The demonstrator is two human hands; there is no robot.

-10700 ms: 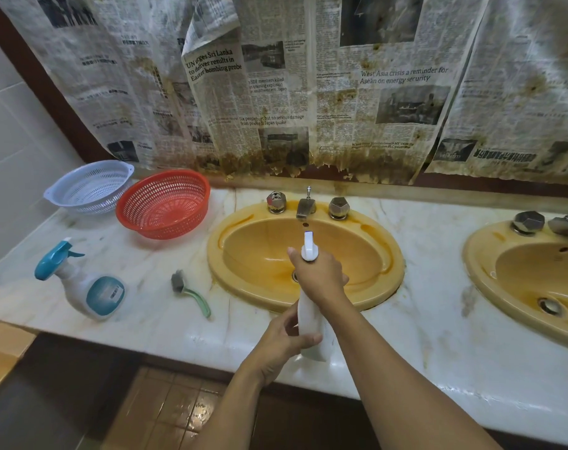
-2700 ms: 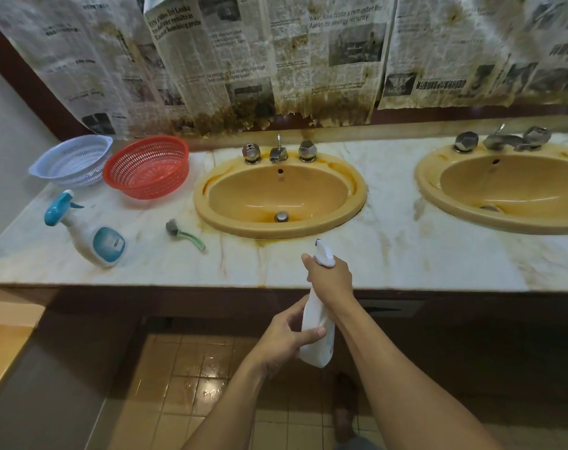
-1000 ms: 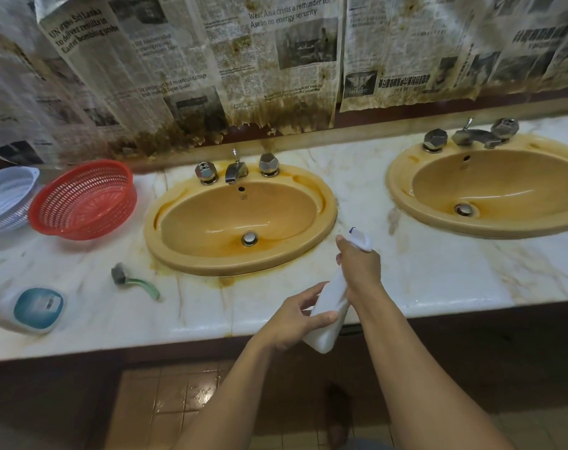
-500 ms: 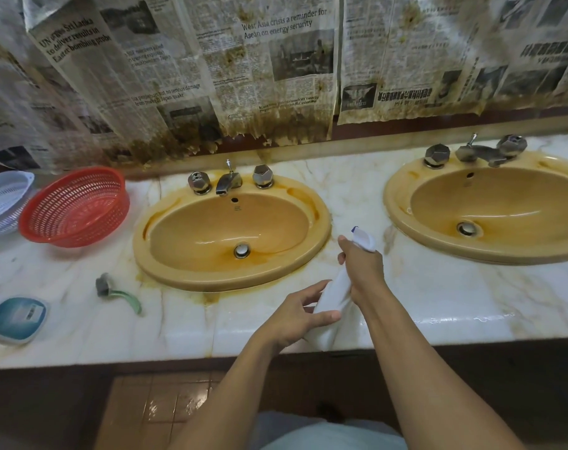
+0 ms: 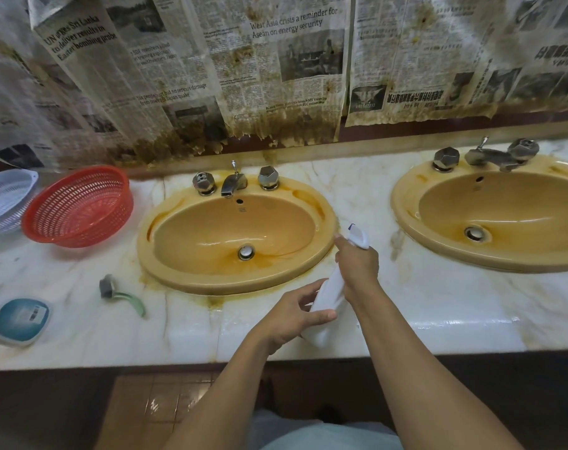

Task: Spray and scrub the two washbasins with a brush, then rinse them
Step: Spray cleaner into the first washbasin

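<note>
Two yellow oval washbasins are set in a white marble counter point(image 5: 438, 306): the left basin point(image 5: 165, 254) in front of me, stained brown around its rim, and the right basin point(image 5: 406, 216) at the far right. My right hand point(image 5: 357, 264) grips the neck of a white spray bottle point(image 5: 328, 297), its nozzle pointing up and right between the basins. My left hand point(image 5: 295, 315) cups the bottle's lower body. A green-handled brush point(image 5: 120, 293) lies on the counter left of the left basin.
A red basket point(image 5: 81, 206) and a white basket point(image 5: 3, 199) sit at the back left. A second spray bottle with a teal label point(image 5: 16, 319) lies at the left edge. Each basin has a tap with two knobs. Stained newspaper covers the wall.
The view has drawn closer to the counter and shifted slightly. Both hands keep the same hold on the white spray bottle, between the two basins.
</note>
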